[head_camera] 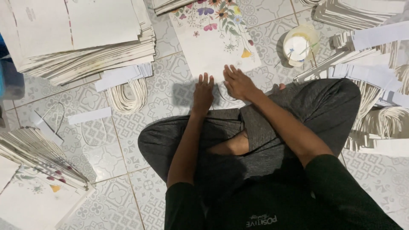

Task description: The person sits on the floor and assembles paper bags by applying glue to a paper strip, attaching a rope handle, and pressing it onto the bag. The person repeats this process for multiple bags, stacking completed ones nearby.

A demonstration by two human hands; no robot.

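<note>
On the patterned tile floor (166,91), right in front of crossed legs in grey trousers (298,110), lies a flat white paper bag with flowers printed on it (213,38). Both hands are down at its near edge. The left hand (203,94) is palm down with the fingers (205,79) straight and close together, tips touching the bottom edge of the bag, not gripping anything. The right hand (238,83) is flat too, fingers spread a bit and pressing on the lower corner of the bag, also not closed round anything. Just under the right hand there's a loop of white cord (226,94) lying on the tiles, partly hidden by the hand, so can't tell whether the hand actually touches it.

Stuff around it: to the left, a big stack of flat white sheets (81,38), with a bundle of white cord handles (128,96) sticking out just below it. A loose white paper strip (89,115) lies on the floor further left, near another thin cord loop (91,134). Bottom left corner has another fanned pile of flowered bags (34,170). Up and to the right of the bag sits a small round tub of white glue (298,44), near but not touching it. The right side is crowded with heaps of white paper strips and cords (375,76).
</note>
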